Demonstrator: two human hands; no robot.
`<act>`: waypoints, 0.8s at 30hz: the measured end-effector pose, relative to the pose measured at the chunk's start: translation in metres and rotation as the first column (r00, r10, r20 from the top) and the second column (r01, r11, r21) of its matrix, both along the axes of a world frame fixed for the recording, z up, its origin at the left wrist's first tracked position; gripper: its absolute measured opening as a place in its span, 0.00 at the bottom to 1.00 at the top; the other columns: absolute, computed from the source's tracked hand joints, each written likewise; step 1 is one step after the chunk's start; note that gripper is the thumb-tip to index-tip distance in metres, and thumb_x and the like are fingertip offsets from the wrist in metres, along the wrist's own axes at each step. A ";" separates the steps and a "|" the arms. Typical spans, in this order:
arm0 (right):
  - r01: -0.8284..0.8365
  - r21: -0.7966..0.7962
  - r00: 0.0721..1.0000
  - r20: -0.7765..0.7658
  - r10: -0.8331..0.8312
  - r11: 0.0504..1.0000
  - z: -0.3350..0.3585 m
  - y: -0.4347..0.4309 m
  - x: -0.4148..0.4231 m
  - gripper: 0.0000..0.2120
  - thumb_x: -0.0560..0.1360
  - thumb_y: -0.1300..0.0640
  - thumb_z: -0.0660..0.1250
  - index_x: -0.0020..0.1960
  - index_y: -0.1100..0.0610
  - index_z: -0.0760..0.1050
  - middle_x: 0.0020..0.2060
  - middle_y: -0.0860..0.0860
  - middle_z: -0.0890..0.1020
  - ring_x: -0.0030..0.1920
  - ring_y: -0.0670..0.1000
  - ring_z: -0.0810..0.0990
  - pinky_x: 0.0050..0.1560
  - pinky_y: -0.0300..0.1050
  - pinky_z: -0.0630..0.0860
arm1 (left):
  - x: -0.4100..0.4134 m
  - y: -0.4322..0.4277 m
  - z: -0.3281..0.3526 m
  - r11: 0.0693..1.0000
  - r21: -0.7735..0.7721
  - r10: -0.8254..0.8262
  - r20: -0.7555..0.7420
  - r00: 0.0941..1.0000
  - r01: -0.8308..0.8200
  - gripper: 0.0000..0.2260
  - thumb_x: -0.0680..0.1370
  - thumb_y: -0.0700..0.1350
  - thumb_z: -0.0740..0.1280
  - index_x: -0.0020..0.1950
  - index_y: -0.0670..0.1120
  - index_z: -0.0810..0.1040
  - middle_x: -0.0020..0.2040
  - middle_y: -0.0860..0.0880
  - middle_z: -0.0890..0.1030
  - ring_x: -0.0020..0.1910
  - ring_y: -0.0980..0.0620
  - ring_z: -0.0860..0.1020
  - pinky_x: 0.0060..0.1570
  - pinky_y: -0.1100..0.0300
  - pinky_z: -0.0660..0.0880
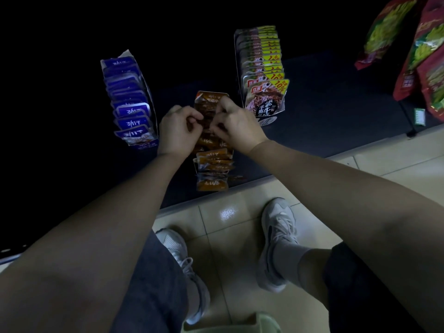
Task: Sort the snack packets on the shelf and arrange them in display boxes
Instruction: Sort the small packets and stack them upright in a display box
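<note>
Brown packs stand on edge in a row in the mid box, on the dark shelf, close to its front lip. Both grips are over the row's middle. Left grip: fingers curled, thumb + forefinger pinching a pack's top edge. Right grip: also curled, pinching pack tops from the other side. How many packs each one has: can't tell, fingers hide it.

Handling, judged: small film sachets, light, soft, glossy so prob. slippery. They likely flop and fan out unless squeezed together. Not fragile, but seals can crease. Best hold = pinch the top seal, or clamp a bunch from both ends and lift as a block. Mid box looks like thin card, may slide or tip if shoved.

Front pack lies right at the shelf lip, maybe outside the box. It could slip to the floor.

Room: blue box is near on the left, w/ a gap for the wrist. Yellow box is near on the right, its front just beside the right grip, so tighter there. Both look full. Bags are far right, well apart. Back of shelf is black, unseen. Shoes are on the tiles below the lip.
</note>
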State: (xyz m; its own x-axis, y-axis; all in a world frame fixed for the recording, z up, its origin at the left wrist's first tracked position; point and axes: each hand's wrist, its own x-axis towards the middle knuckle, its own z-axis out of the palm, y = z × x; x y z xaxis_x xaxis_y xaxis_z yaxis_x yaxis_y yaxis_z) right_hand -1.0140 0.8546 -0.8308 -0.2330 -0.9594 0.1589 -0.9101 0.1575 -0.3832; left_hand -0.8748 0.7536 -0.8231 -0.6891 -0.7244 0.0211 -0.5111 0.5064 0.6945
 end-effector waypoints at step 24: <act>-0.228 0.227 0.973 0.087 0.213 0.947 -0.003 0.038 -0.026 0.12 0.69 0.56 0.73 0.51 0.58 0.82 0.50 0.58 0.73 0.51 0.57 0.75 0.44 0.49 0.75 | 0.005 0.008 0.002 0.967 -0.242 0.003 0.309 0.951 0.076 0.14 0.80 0.54 0.64 0.48 0.46 0.84 0.47 0.47 0.81 0.44 0.47 0.78 0.37 0.57 0.65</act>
